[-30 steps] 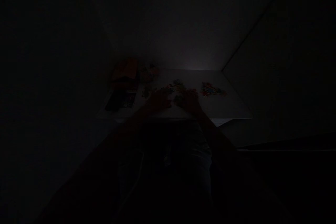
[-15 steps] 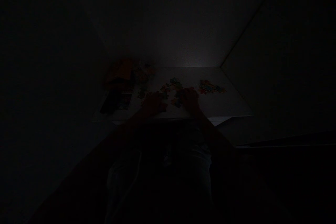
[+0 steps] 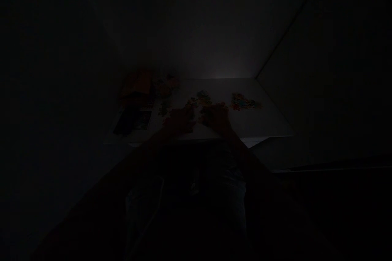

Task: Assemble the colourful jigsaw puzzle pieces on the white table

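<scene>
The view is very dark. Colourful jigsaw puzzle pieces [image 3: 203, 98] lie in a loose arc on a pale table [image 3: 249, 124]. My left hand [image 3: 180, 119] rests low over the pieces at the left of this arc; its fingers are too dim to make out. Across a small gap, my right hand [image 3: 219, 115] is over pieces at the arc's right end, its fingers lost in shadow. Whether either hand grips a piece does not show. A separate heap of puzzle pieces [image 3: 243, 102] lies to the right of my right hand.
An orange bag or box [image 3: 136, 83] stands at the back left. In front of it lies a dark flat object [image 3: 127, 120] beside a printed picture [image 3: 143, 120]. More puzzle pieces [image 3: 167, 85] lie near the bag. A wall [image 3: 220, 49] rises behind the table.
My left hand has shifted slightly right, and my right hand slightly left and lower over the pieces. The whole view has moved a little and looks dimmer.
</scene>
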### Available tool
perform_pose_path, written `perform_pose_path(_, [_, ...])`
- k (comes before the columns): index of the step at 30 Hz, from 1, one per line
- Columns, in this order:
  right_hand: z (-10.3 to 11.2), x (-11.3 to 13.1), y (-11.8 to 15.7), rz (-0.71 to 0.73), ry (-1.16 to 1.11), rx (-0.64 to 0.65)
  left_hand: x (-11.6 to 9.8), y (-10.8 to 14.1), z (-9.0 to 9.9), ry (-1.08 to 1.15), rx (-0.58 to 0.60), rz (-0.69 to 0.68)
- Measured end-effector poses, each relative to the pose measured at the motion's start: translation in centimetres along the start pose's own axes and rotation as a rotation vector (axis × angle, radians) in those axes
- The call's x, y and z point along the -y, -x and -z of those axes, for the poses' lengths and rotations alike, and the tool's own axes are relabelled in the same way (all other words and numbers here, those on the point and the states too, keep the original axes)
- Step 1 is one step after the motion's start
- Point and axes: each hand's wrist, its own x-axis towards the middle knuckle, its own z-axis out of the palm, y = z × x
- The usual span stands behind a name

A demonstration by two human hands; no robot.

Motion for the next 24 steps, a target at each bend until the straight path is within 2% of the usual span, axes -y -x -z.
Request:
perform_pose_path(2, [0.2, 0.1, 0.0, 0.03, -0.009, 0.023, 0.3, -0.1, 0.0, -0.002, 0.044, -0.013])
perform_pose_path(7, [0.2, 0.2, -0.3, 0.114, -0.035, 0.091, 0.9, -2.8, 0.2, 0.035, -0.006, 0.004])
perform_pose_path(12, [-0.2, -0.1, -0.1, 0.024, 0.009, 0.037, 1.4, -4.9, 0.1, -0.027, 0.035, -0.006])
perform_pose_path(16, [-0.6, -0.4, -0.1, 0.03, 0.01, 0.045, 1.3, -4.7, 0.1, -0.045, 0.003, 0.06])
perform_pose_path(21, [-1.2, -0.5, -0.2, 0.014, 0.022, 0.015, 1.1, -3.4, -0.1, -0.008, 0.033, 0.178])
perform_pose_path(24, [-1.6, -0.7, -0.3, 0.004, 0.008, -0.029, 1.4, -2.9, 0.0, 0.007, 0.04, 0.167])
